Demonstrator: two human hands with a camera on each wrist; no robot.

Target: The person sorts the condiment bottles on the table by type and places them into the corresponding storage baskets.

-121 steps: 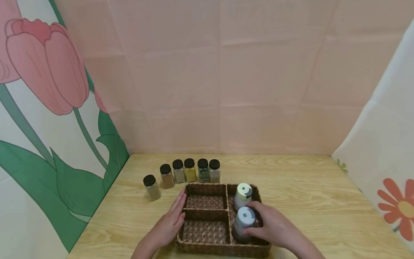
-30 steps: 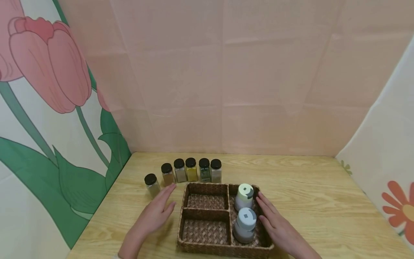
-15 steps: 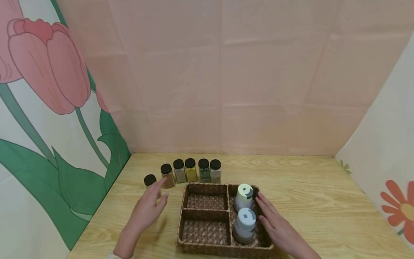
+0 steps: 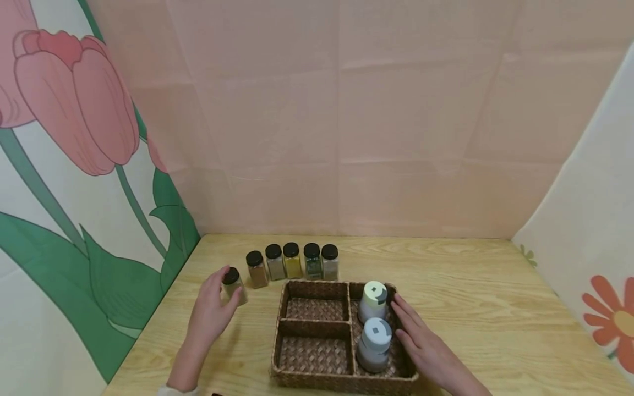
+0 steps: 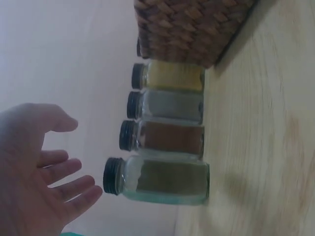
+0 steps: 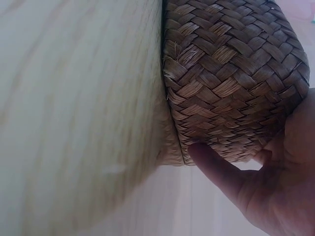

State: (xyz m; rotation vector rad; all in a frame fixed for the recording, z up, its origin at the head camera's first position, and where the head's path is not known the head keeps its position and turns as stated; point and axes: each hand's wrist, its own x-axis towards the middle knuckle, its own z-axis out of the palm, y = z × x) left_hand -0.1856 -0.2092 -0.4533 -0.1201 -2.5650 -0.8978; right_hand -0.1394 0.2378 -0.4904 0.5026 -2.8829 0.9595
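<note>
My left hand (image 4: 208, 313) is spread around the leftmost spice jar (image 4: 235, 284), a black-capped jar standing on the table. In the left wrist view the fingertips are close to that jar's cap (image 5: 113, 176); whether they touch it I cannot tell. My right hand (image 4: 427, 352) rests along the right side of a brown woven basket (image 4: 342, 383), fingers straight. The right wrist view has its thumb (image 6: 216, 164) against the woven wall. Inside the basket's long right compartment stand two grey bottles, one with a pale yellow cap (image 4: 375, 293), one with a white cap (image 4: 377, 333).
Behind the basket, several more black-capped jars stand in a row, among them a brown-filled one (image 4: 257, 275), a yellow one (image 4: 293, 267) and a green one (image 4: 313, 267). A pink cloth (image 4: 337, 137) hangs at the table's back edge.
My right hand has let go of the white-capped bottle and moved to the basket's right side. My left hand has left the basket's left side and moved left to the leftmost jar.
</note>
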